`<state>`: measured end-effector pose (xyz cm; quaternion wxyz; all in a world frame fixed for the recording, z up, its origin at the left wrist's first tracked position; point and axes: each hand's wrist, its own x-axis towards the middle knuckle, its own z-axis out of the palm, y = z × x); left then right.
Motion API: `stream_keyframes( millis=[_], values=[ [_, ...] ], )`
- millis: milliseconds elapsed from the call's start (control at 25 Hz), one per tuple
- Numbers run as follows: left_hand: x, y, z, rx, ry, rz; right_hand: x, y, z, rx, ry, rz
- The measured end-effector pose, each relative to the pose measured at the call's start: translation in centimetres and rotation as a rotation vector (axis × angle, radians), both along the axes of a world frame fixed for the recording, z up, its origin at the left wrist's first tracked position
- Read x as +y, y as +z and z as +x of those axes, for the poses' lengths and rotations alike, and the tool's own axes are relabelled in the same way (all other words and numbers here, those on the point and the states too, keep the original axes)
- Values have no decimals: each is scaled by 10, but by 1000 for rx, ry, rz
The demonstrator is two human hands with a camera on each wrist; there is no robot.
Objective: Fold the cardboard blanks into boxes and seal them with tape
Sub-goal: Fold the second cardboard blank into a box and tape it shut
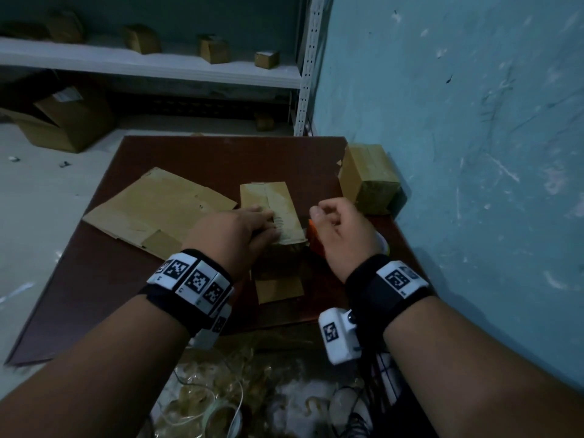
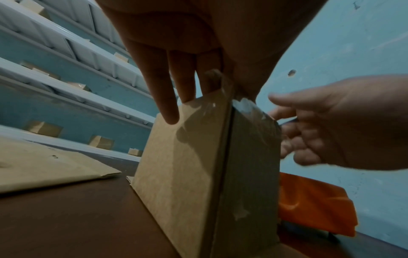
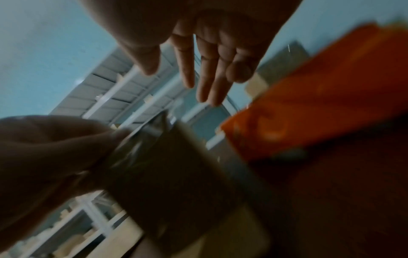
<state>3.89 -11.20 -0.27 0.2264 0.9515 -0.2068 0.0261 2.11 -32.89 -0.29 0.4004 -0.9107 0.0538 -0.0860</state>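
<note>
A folded cardboard box (image 1: pixel 278 197) stands in the middle of the brown table (image 1: pixel 189 153). My left hand (image 1: pixel 268 222) lies on its top with straight fingers (image 2: pixel 167 97) and presses down on the clear tape (image 2: pixel 249 108) at the near edge. In the left wrist view the box (image 2: pixel 187 165) shows its side seam. My right hand (image 1: pixel 331 222) hovers just right of the box, loosely curled and holding nothing, above an orange tape dispenser (image 1: pixel 316 245). The blurred right wrist view shows that hand (image 3: pixel 209 61) with relaxed fingers, the dispenser (image 3: pixel 309 96) and the box (image 3: pixel 172 174).
Flat cardboard blanks (image 1: pixel 158 210) lie on the table to the left. A taped box (image 1: pixel 369 181) sits at the right edge against the blue wall (image 1: pixel 474 153). A white shelf (image 1: pixel 158 64) behind holds small boxes. Crumpled tape scraps (image 1: pixel 237 374) lie below my wrists.
</note>
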Motion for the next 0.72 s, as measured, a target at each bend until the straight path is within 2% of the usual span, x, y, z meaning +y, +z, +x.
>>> stream_keyframes(
  millis=[120,400,600,680,720],
  values=[
    [-1,0,-1,-1,5,20,12,-20,2,99,41,182],
    [4,-4,0,-25,-43,22,11,-36,12,75,103,413],
    [2,-6,-5,-19,-25,48,7,-38,11,-64,142,112],
    [1,-4,-8,-18,-15,75,-2,-31,8,-112,253,25],
    [1,-4,-8,-28,-13,85,-7,-27,8,-131,327,-89]
  ],
)
